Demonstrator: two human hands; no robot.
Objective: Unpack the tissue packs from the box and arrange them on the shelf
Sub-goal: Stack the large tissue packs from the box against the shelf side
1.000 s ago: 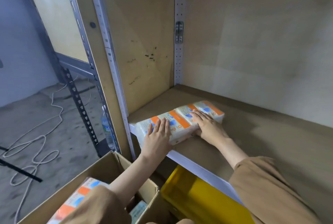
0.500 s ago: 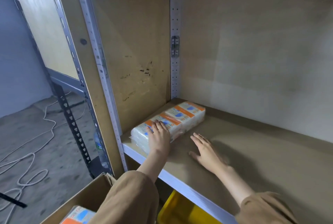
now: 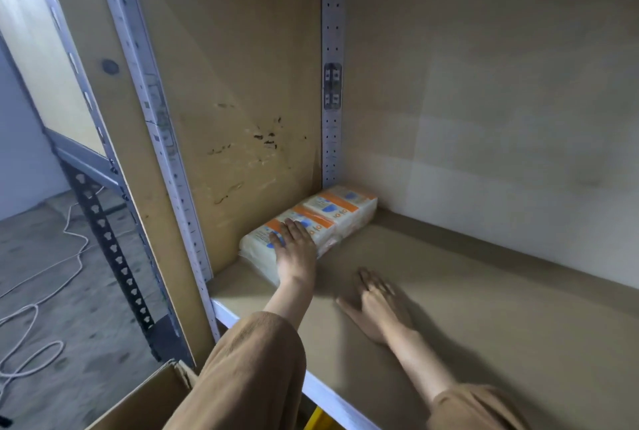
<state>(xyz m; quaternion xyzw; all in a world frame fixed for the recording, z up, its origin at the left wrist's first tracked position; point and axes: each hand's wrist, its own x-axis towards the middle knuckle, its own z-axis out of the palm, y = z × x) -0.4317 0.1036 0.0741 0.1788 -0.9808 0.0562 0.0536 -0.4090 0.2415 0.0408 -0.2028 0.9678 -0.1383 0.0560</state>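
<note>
A long tissue pack [image 3: 332, 213], white with orange and blue print, lies on the shelf board [image 3: 466, 291] along the left side panel, its far end in the back corner. My left hand [image 3: 294, 249] rests flat on the pack's near end, fingers spread. My right hand [image 3: 375, 305] lies flat on the bare shelf board to the right of the pack, holding nothing. A corner of the cardboard box [image 3: 152, 398] shows at the bottom left; its contents are out of view.
A perforated metal upright [image 3: 155, 125] and a wooden side panel [image 3: 228, 83] bound the shelf on the left. The back wall [image 3: 501, 118] closes the rear. A white cable [image 3: 34, 308] lies on the concrete floor. A yellow bin edge [image 3: 320, 421] shows below the shelf.
The tissue pack has slid from the shelf's front edge back into the rear left corner. My right hand has come off the pack and now lies on the board.
</note>
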